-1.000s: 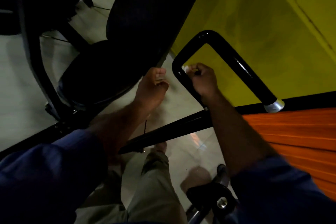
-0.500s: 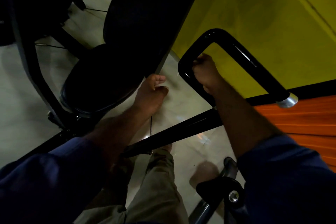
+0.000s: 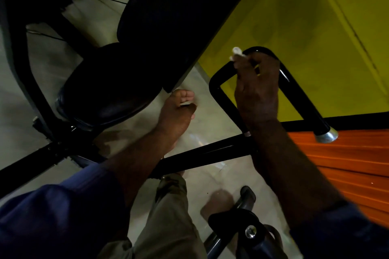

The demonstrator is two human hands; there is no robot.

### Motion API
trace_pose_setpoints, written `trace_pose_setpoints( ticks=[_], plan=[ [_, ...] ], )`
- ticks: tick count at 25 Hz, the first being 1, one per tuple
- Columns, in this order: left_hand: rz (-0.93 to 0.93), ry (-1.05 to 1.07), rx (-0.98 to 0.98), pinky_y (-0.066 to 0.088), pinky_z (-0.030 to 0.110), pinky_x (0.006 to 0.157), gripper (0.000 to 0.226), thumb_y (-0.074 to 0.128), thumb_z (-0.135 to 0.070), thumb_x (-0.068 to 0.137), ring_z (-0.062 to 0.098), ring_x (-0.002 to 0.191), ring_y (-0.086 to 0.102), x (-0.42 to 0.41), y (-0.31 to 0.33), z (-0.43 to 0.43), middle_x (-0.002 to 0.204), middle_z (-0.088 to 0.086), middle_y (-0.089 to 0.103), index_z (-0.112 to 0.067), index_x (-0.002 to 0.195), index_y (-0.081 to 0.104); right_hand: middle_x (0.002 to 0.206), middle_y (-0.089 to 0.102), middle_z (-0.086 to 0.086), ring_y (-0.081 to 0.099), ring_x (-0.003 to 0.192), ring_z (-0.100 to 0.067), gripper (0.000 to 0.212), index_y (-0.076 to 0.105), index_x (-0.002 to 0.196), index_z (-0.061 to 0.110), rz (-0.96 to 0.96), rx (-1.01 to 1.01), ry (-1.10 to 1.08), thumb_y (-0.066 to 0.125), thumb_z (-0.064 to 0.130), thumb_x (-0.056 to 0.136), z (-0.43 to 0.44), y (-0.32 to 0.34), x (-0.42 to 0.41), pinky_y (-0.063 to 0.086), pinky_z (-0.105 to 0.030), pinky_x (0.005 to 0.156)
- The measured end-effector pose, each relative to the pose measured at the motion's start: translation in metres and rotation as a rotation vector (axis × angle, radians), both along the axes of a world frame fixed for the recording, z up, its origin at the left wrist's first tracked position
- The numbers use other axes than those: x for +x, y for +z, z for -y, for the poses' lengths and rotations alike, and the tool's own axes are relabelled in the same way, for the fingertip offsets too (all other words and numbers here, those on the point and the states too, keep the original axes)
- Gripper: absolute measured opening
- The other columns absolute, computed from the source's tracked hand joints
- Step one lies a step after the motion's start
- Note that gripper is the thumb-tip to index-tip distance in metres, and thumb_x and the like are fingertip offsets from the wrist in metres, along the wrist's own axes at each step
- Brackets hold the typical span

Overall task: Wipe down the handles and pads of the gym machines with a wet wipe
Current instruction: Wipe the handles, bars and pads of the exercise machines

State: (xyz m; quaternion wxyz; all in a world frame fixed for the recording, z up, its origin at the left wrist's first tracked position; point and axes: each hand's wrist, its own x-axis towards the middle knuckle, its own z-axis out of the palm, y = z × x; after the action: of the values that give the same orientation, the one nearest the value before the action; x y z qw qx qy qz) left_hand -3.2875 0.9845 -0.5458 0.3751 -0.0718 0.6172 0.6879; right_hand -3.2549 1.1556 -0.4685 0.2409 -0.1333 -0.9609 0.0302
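Sitting far left: one rounded black vinyl seat pad [image 3: 105, 99] with one tall black back pad [image 3: 179, 17] rising over it. That makes two pads, and neither is under the wipe now.
Left hand: the left hand [image 3: 177, 115] hangs just below the back pad's lower edge. Its fingers are loosely curled and hold nothing. I cannot tell whether it touches the pad.
Frame: one black steel frame bar [image 3: 206, 151] crosses above the pale floor [image 3: 200, 187], under both forearms.
Handle: one glossy black tubular loop handle [image 3: 219, 90] ends in one chrome end cap [image 3: 326, 135].
Right hand: the right hand [image 3: 256, 90] sits at the loop's top bend, fingers curled round the tube and pressing the wipe to it.
Wipe: one white wet wipe [image 3: 236, 52] is bunched, with its tip poking out above the fingers at the bend.
Step in hand: probably the handle's upper bend. Wrap the wipe fully round the tube and twist while sliding, so the underside is cleaned too. Then run it down the right leg to the cap. Spreading the bunched wipe flatter would cover more.
Far right: a yellow wall [image 3: 294, 17] above an orange ribbed panel [image 3: 347, 164].
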Motion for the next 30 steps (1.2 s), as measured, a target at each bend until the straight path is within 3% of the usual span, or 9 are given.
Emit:
trace_pose_setpoints(
  ticks=[2,7,11,13,16,19,24,27,30],
  plan=[
    [-0.002,0.005,-0.010,0.058,0.034,0.083,0.025,0.061,0.000,0.097,0.023,0.115,0.067,-0.003,-0.003,0.005,0.117,-0.002,0.065,-0.020,0.113,0.062,0.103,0.064,-0.011,0.061,0.097,-0.031,0.015,0.072,0.108,0.007,-0.054,-0.072,-0.108,0.061,0.016,0.104,0.011,-0.021,0.000,0.052,-0.047,0.084],
    [-0.029,-0.011,-0.032,0.060,0.032,0.082,0.027,0.063,-0.003,0.098,0.024,0.114,0.068,-0.011,0.001,0.026,0.128,0.006,0.066,-0.013,0.122,0.062,0.091,0.058,-0.015,0.054,0.089,-0.037,0.014,0.066,0.081,0.006,0.549,0.231,0.209,0.072,-0.002,0.071,0.048,-0.071,0.044,0.046,-0.043,0.075],
    [-0.023,-0.034,-0.025,0.058,0.030,0.079,0.023,0.061,-0.003,0.099,0.027,0.117,0.067,-0.009,0.007,0.032,0.127,0.009,0.066,-0.014,0.119,0.060,0.100,0.059,-0.020,0.055,0.091,-0.037,0.016,0.066,0.105,0.000,0.430,0.384,0.225,0.061,0.001,0.090,0.023,-0.021,0.006,0.044,-0.045,0.076],
    [-0.001,-0.039,-0.022,0.058,0.031,0.080,0.022,0.061,-0.004,0.099,0.027,0.115,0.068,-0.007,0.005,0.030,0.126,0.010,0.066,-0.014,0.119,0.060,0.096,0.058,-0.021,0.057,0.089,-0.037,0.011,0.063,0.095,0.001,0.386,0.489,0.247,0.057,0.003,0.087,0.020,-0.013,-0.020,0.046,-0.045,0.072],
    [0.028,-0.081,0.003,0.057,0.034,0.081,0.023,0.061,-0.002,0.099,0.024,0.109,0.068,-0.004,0.006,0.034,0.127,0.011,0.064,-0.013,0.119,0.059,0.112,0.058,-0.022,0.056,0.093,-0.038,0.024,0.059,0.111,-0.002,0.525,0.560,0.279,0.046,0.006,0.092,0.026,-0.025,-0.006,0.048,-0.045,0.069],
    [0.050,-0.156,0.052,0.057,0.032,0.078,0.023,0.062,-0.002,0.099,0.016,0.093,0.068,0.000,0.017,0.036,0.120,0.008,0.064,-0.013,0.119,0.059,0.117,0.057,-0.017,0.057,0.092,-0.034,0.040,0.054,0.132,-0.002,0.640,0.543,0.331,0.046,0.008,0.095,0.017,-0.029,0.032,0.049,-0.042,0.066],
    [0.012,-0.214,0.080,0.056,0.029,0.077,0.024,0.062,-0.002,0.099,0.007,0.085,0.066,-0.009,0.033,0.035,0.113,0.004,0.065,-0.013,0.120,0.057,0.116,0.061,-0.012,0.058,0.094,-0.035,0.031,0.067,0.117,0.007,0.716,0.309,0.363,0.058,0.010,0.088,-0.014,-0.019,0.107,0.054,-0.042,0.069],
    [0.000,-0.222,0.082,0.057,0.032,0.080,0.030,0.064,-0.003,0.099,0.009,0.093,0.067,-0.008,0.032,0.033,0.124,0.006,0.064,-0.015,0.125,0.055,0.112,0.065,-0.011,0.061,0.105,-0.032,0.028,0.072,0.117,0.011,0.555,0.081,0.184,0.064,0.008,0.091,-0.007,-0.019,0.125,0.053,-0.039,0.086],
    [-0.014,-0.255,0.099,0.057,0.036,0.082,0.050,0.067,-0.008,0.098,0.019,0.118,0.063,0.006,0.028,0.021,0.144,0.004,0.053,-0.019,0.141,0.045,0.100,0.069,0.001,0.063,0.092,-0.013,0.024,0.073,0.105,0.017,0.339,-0.145,0.075,0.054,0.031,0.106,0.015,-0.029,0.066,0.047,-0.030,0.085]
  ],
)
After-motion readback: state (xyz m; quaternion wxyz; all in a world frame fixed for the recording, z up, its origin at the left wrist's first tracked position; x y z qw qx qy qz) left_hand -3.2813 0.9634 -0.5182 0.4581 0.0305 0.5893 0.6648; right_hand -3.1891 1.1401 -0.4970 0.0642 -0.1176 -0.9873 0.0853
